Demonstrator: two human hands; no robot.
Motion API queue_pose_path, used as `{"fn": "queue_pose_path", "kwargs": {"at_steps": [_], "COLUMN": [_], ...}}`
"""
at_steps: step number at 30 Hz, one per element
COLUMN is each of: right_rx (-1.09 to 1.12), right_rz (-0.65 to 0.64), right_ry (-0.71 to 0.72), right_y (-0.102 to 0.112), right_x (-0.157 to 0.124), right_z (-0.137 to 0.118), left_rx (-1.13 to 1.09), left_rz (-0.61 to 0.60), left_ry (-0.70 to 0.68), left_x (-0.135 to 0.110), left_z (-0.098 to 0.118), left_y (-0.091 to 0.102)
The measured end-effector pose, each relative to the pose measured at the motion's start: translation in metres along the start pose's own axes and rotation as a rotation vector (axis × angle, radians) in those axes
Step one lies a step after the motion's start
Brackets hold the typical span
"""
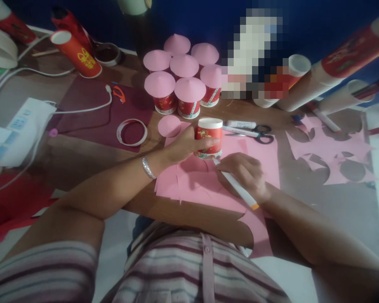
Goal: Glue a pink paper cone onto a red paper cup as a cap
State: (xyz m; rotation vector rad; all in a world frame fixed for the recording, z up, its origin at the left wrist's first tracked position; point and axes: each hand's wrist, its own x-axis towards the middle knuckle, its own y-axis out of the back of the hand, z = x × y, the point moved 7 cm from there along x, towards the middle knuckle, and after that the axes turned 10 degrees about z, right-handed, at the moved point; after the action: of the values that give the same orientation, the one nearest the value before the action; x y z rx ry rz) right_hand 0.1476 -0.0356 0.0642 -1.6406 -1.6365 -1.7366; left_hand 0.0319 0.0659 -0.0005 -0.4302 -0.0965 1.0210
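Note:
My left hand [185,145] grips a red and white paper cup [209,136] that stands upside down on a sheet of pink paper [202,185]. My right hand [244,174] holds a white pen [236,187] with its tip at the base of the cup. A cut pink paper circle [169,125] lies just left of the cup. Behind it stand several red cups topped with pink paper cones [185,80].
Scissors [255,134] and a white marker [241,124] lie right of the cup. Pink paper scraps [331,151] cover the right side. A tape ring [132,132], a white cable [82,110], a white device [15,130] and red tubes [77,52] sit at the left.

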Motion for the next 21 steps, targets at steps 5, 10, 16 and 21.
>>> {"fn": "queue_pose_path", "kwargs": {"at_steps": [5, 10, 16, 21], "right_rx": [0.006, -0.004, -0.022, -0.019], "right_rz": [0.008, 0.015, 0.032, 0.022], "right_ry": [0.012, 0.018, 0.016, -0.003], "right_y": [0.0003, 0.0015, 0.0035, 0.0039], "right_x": [0.0002, 0.0021, 0.0031, 0.0031], "right_z": [0.0000, 0.0002, 0.0003, 0.0013], "left_rx": [0.015, 0.038, 0.017, 0.027], "left_rz": [-0.004, 0.014, 0.004, 0.025], "left_ry": [-0.033, -0.050, -0.041, -0.038], "left_x": [0.0015, 0.0026, 0.0020, 0.0033], "left_z": [-0.0020, -0.0036, -0.0024, -0.0048], "left_y": [0.0020, 0.0040, 0.0025, 0.0050]}}
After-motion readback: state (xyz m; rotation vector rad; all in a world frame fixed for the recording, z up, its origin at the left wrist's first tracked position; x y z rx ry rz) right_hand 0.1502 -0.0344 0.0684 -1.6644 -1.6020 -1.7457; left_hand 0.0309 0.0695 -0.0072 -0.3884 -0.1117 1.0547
